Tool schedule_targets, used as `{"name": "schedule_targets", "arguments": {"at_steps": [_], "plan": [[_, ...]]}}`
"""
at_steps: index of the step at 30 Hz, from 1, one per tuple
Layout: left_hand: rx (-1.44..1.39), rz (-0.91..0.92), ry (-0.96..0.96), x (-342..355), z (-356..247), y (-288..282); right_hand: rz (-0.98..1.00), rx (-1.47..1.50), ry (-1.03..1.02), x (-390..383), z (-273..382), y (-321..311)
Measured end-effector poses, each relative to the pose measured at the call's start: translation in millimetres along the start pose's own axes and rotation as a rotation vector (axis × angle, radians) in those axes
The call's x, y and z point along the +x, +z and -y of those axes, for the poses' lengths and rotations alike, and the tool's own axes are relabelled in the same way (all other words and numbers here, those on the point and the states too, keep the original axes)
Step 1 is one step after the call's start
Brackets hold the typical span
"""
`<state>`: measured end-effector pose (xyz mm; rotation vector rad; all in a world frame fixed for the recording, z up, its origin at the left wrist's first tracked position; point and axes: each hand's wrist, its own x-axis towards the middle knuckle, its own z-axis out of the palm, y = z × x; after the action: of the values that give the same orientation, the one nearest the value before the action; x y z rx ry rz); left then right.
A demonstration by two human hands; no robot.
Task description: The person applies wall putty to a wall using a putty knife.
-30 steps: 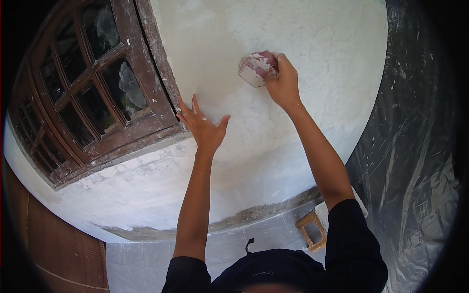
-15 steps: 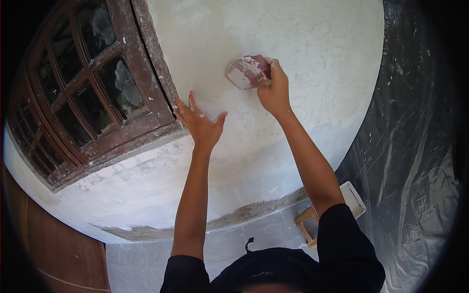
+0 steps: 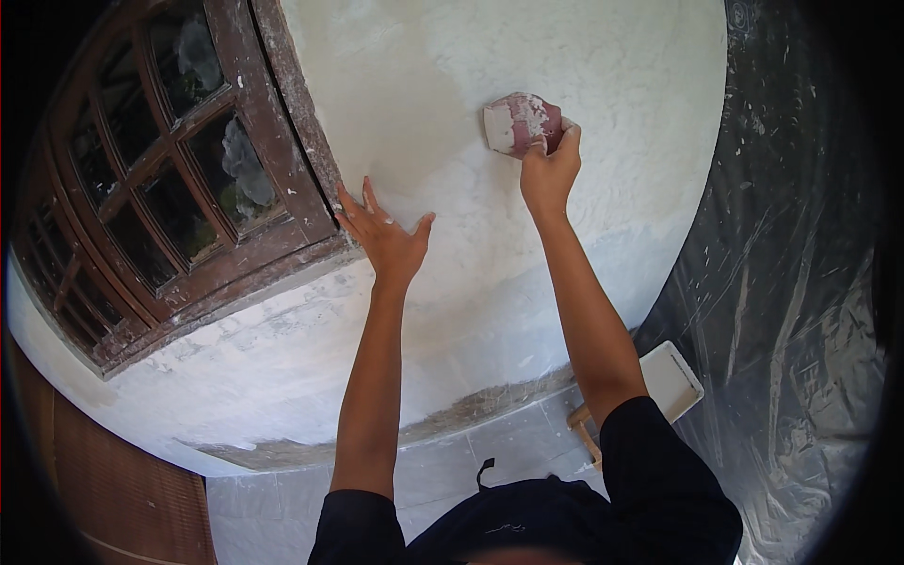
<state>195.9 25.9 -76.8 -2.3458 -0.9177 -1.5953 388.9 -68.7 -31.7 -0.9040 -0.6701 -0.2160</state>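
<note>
My right hand (image 3: pixel 550 177) grips a reddish putty scraper (image 3: pixel 529 124) smeared with white filler. The scraper's flat face lies close against the pale plastered wall (image 3: pixel 621 141), its coated edge pointing left. A damp-looking, darker patch of plaster spreads on the wall to the left of the blade. Fingers spread, my left hand (image 3: pixel 384 235) rests by the lower right corner of the brown window frame (image 3: pixel 325 202) and holds nothing. White specks dot its fingers.
A brown paned window (image 3: pixel 169 160) fills the upper left. Dark plastic sheeting (image 3: pixel 753 311) hangs at the right. A white tray (image 3: pixel 672 381) sits on a wooden stool (image 3: pixel 586 435) beyond my right arm. Grey tiles (image 3: pixel 508 438) and a brown woven panel (image 3: pixel 132 480) lie below.
My right hand has carried the scraper to the right and slightly up across the wall. My left hand has stayed in place by the window corner.
</note>
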Motion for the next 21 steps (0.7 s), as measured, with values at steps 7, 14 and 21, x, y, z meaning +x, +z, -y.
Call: {"name": "schedule_targets", "arguments": {"at_steps": [7,14,21], "plan": [[-0.104,-0.054,-0.016,-9,2,4,0.043,-0.066,0.104,-3,-19,-8],[-0.097,-0.034,0.167,-83,-41,44,0.007,0.066,0.313,-22,-53,-89],[-0.248,0.378,0.295,-153,-103,98,0.010,0.047,0.606,-55,-95,-198]]}}
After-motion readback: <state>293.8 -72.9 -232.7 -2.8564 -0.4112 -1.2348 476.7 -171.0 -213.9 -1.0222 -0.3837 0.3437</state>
